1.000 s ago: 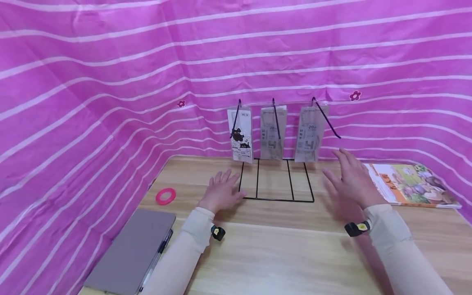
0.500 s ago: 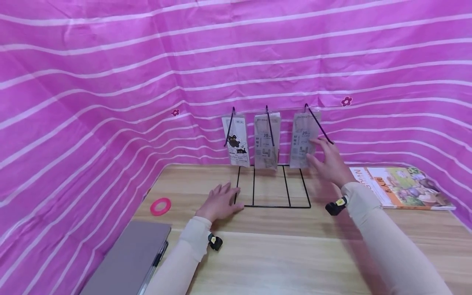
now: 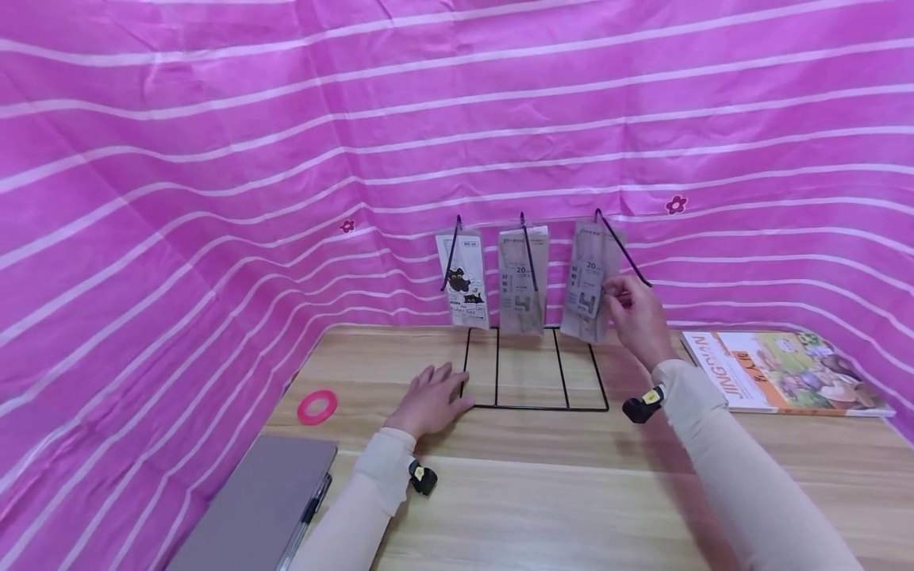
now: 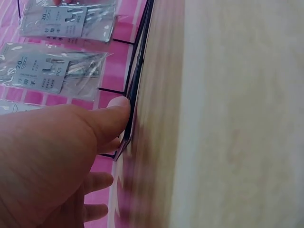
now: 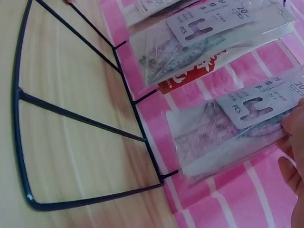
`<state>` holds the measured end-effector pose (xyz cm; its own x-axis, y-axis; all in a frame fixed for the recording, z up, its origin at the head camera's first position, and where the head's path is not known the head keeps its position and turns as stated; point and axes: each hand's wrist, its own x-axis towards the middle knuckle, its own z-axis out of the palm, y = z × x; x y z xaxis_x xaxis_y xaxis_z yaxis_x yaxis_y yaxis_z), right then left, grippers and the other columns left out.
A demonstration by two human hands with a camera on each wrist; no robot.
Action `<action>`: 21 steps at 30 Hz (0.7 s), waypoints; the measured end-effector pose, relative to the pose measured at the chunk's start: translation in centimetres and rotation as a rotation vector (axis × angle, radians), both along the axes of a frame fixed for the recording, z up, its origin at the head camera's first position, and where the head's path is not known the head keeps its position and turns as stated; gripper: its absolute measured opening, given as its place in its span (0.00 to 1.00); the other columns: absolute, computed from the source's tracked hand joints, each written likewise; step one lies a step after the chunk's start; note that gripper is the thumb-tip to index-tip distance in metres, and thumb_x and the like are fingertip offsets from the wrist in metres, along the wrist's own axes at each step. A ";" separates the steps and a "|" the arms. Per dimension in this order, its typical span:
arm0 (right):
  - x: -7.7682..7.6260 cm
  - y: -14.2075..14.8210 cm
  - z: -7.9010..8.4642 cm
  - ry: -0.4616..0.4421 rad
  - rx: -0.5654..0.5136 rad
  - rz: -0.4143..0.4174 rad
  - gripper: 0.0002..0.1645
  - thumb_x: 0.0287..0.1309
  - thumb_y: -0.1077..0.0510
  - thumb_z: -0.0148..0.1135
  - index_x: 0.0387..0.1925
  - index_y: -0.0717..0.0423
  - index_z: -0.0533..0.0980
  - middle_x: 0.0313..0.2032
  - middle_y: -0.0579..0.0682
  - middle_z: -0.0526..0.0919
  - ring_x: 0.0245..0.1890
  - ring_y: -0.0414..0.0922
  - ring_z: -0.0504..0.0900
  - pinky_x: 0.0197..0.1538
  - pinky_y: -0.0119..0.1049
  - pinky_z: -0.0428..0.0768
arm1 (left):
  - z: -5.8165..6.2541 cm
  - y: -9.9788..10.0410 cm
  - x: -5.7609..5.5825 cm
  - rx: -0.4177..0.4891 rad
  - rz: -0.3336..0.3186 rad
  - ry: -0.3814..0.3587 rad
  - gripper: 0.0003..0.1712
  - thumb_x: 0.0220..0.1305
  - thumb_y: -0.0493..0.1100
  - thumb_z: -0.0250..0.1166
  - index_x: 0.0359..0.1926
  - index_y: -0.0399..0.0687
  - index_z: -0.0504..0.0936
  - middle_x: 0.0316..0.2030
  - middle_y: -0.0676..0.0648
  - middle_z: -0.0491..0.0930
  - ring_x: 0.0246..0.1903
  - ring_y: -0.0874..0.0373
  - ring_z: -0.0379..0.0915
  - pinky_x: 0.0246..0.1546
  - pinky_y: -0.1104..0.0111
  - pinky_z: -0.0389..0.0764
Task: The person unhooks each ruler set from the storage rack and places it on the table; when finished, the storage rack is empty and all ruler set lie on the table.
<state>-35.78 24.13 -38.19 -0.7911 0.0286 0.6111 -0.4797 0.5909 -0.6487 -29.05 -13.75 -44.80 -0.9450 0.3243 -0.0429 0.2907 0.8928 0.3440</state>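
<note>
My right hand [image 3: 638, 319] pinches the right edge of a clear ruler-set packet [image 3: 589, 277] with a grey "20" card. That packet hangs, slightly tilted, from the right prong of a black wire rack [image 3: 543, 408]; pinkish contents show through its plastic in the right wrist view. A similar packet [image 3: 524, 281] hangs on the middle prong, and a white cat-print ruler-set packet [image 3: 464, 281] on the left one. With fingers spread, my left hand [image 3: 431, 400] rests at the rack base's left front corner. Its thumb [image 4: 118, 107] touches the black wire in the left wrist view.
A pink tape ring [image 3: 317, 407] lies left of the rack. Nearer me are a grey notebook [image 3: 257, 503] and a pen [image 3: 314, 500]. An illustrated book [image 3: 785, 373] lies at the right. Pink striped cloth [image 3: 214, 198] hangs behind and along the left side.
My right hand has moved left from beside the rack to the right packet, closed on its edge and tilted it a little. The left hand has stayed at the rack's corner.
</note>
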 end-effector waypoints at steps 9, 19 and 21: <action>2.4 0.7 0.0 0.001 0.008 0.015 0.26 0.74 0.67 0.57 0.69 0.54 0.75 0.55 0.65 0.84 0.41 0.32 0.77 0.41 0.16 0.75 | 0.0 0.2 0.0 0.002 0.020 -0.005 0.37 0.78 0.66 0.55 0.79 0.60 0.67 0.83 0.40 0.55 0.82 0.31 0.45 0.81 0.36 0.47; 7.1 1.7 0.3 -0.059 0.022 -0.008 0.28 0.75 0.64 0.59 0.73 0.49 0.73 0.48 0.65 0.87 0.38 0.29 0.77 0.40 0.18 0.76 | 0.1 0.2 0.2 0.001 0.036 0.006 0.37 0.76 0.66 0.57 0.79 0.60 0.68 0.82 0.40 0.57 0.82 0.31 0.42 0.82 0.37 0.45; 8.2 2.0 0.4 -0.057 0.027 0.006 0.28 0.75 0.63 0.59 0.73 0.49 0.73 0.49 0.65 0.87 0.38 0.27 0.77 0.40 0.18 0.77 | 0.1 0.3 0.2 -0.003 0.038 0.007 0.37 0.76 0.66 0.57 0.79 0.60 0.68 0.82 0.40 0.57 0.82 0.31 0.42 0.82 0.38 0.45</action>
<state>-27.62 26.14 -37.77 -0.8248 0.0078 0.5654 -0.4461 0.6055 -0.6591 -28.87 -13.49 -44.68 -0.9570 0.2876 -0.0369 0.2586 0.9043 0.3396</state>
